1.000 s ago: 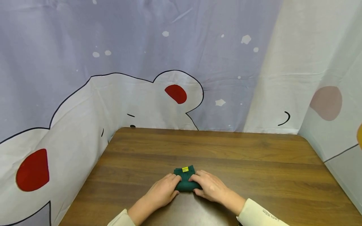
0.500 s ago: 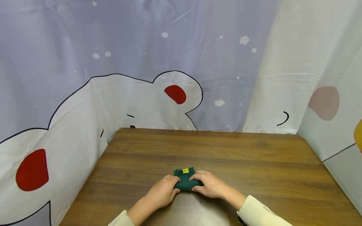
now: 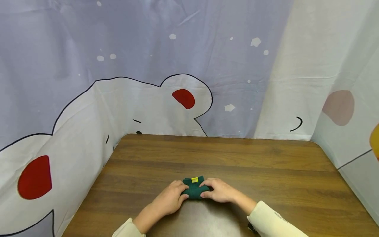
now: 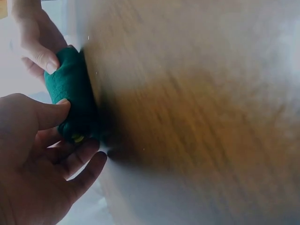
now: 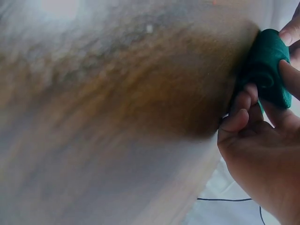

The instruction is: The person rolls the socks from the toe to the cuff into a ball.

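Note:
A dark green piece of ribbed cloth (image 3: 194,193) lies on the table, its near part rolled up and its far part flat. On the flat end shows a small yellow label (image 3: 194,180). My left hand (image 3: 169,199) pinches the left end of the roll, thumb on the near side. At the right end, my right hand (image 3: 219,191) grips the roll between thumb and fingers. The right wrist view shows the spiral layers at the end of the green cloth (image 5: 272,56). In the left wrist view, both thumbs press the side of the green roll (image 4: 72,89).
The brown wooden table (image 3: 251,161) stretches out around the hands, with rounded far corners. Behind it and along both sides hangs a printed curtain (image 3: 237,72) with cartoon shapes. Pale sleeves (image 3: 272,220) cover the forearms.
The rolled part has moved slightly away from me, and the flat part beyond it looks shorter. Both hands have shifted a little with the roll and still grip its ends.

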`<state>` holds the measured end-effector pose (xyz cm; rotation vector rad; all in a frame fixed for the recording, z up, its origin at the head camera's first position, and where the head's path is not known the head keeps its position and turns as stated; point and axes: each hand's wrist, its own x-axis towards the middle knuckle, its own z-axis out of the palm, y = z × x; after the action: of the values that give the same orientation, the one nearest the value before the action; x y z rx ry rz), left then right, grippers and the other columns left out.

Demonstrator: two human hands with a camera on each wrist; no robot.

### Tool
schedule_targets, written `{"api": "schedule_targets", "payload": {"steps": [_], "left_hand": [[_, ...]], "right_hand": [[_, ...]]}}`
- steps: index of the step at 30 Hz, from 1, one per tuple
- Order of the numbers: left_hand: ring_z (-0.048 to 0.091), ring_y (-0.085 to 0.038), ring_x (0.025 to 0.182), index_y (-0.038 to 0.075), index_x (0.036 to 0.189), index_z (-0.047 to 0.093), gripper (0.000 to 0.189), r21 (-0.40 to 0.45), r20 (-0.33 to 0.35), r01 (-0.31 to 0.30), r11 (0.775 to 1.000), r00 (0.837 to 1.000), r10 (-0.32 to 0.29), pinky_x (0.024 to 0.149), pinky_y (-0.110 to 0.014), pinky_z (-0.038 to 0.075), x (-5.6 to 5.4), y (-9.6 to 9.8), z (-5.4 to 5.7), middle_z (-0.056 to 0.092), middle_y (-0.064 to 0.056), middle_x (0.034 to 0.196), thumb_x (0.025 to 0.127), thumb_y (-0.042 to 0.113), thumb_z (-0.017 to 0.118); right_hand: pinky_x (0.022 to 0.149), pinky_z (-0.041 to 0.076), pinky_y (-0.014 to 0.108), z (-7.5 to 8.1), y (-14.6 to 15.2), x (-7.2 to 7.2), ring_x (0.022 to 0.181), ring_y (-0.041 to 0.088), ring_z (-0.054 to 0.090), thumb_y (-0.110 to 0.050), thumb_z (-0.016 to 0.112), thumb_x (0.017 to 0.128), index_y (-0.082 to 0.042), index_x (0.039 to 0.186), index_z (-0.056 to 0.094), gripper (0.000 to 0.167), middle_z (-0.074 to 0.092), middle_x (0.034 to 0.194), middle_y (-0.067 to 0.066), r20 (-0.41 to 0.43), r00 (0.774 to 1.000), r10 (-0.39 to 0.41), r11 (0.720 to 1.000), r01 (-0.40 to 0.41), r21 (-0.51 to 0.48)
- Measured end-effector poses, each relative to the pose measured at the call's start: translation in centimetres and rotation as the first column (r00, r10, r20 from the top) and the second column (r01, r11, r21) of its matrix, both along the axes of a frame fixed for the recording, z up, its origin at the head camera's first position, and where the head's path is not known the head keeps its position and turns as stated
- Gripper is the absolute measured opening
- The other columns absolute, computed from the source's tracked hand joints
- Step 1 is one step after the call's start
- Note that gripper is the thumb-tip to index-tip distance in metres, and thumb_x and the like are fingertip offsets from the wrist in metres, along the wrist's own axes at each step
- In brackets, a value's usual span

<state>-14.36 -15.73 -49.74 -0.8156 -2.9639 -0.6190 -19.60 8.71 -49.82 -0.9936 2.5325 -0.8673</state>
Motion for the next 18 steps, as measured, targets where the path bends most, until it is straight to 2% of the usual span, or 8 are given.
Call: {"api": "schedule_targets", "payload": {"steps": [6, 11, 18], "left_hand": [[0.061, -0.021, 0.112, 0.005, 0.121, 0.070, 0.028, -0.023, 0.065, -0.018, 1.000, 0.998, 0.019, 0.098, -0.041, 0.052, -0.47, 0.03, 0.29, 0.068, -0.005, 0.113, 0.100, 0.022, 0.065], [0.060, -0.021, 0.113, 0.006, 0.123, 0.070, 0.030, -0.038, 0.096, -0.027, 0.999, 0.995, 0.031, 0.099, -0.042, 0.051, -0.76, 0.11, 0.35, 0.068, -0.005, 0.115, 0.101, 0.025, 0.064], [0.060, -0.020, 0.112, 0.006, 0.123, 0.070, 0.030, -0.050, 0.111, -0.019, 0.999, 0.994, 0.024, 0.099, -0.042, 0.051, -0.98, 0.06, 0.49, 0.068, -0.004, 0.114, 0.100, 0.025, 0.064]], "right_hand": [[0.094, 0.050, 0.044, 0.02, 0.07, -0.11, 0.109, 0.025, 0.062, -0.035, 0.069, 0.096, -0.012, 0.121, 0.069, 0.033, 0.065, 0.117, 0.004, 0.030, 1.000, -0.001, 1.000, 0.001, -0.001], [0.092, 0.050, 0.044, -0.24, 0.35, 0.07, 0.108, 0.024, 0.061, -0.037, 0.068, 0.097, -0.014, 0.124, 0.067, 0.036, 0.064, 0.117, 0.003, -0.011, 1.000, 0.006, 1.000, -0.006, -0.019], [0.088, 0.049, 0.035, -0.54, 0.40, 0.26, 0.102, 0.016, 0.058, -0.037, 0.071, 0.095, -0.017, 0.127, 0.065, 0.038, 0.061, 0.114, -0.001, -0.076, 0.997, 0.013, 0.999, -0.017, -0.046]]}}
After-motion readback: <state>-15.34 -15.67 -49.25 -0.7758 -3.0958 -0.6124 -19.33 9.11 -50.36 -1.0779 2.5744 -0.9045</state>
